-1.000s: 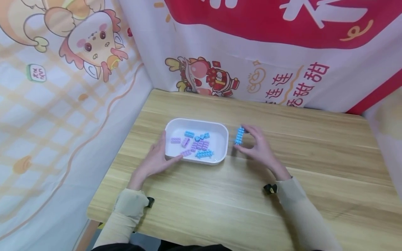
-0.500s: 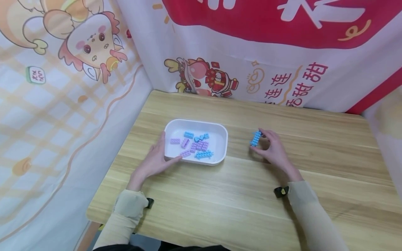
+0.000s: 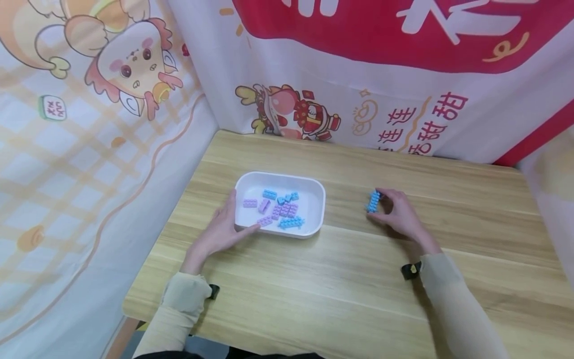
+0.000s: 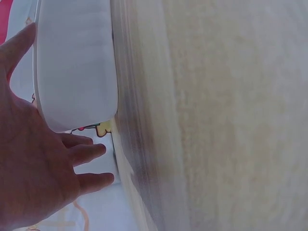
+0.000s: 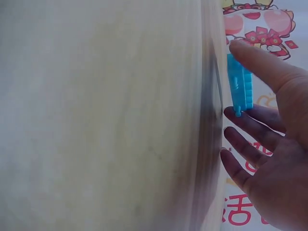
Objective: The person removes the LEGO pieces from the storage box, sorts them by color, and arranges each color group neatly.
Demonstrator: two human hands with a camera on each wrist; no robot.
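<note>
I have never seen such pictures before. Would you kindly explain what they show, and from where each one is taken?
No machine is seen here, only a person's two bare hands. The wide picture comes from a camera worn on the head, each close one from a wrist camera. On the wooden table stands a white tray holding purple bricks and blue bricks. The left hand touches the tray at a corner. Right of the tray, the right hand pinches another blue piece between thumb and fingers.
</note>
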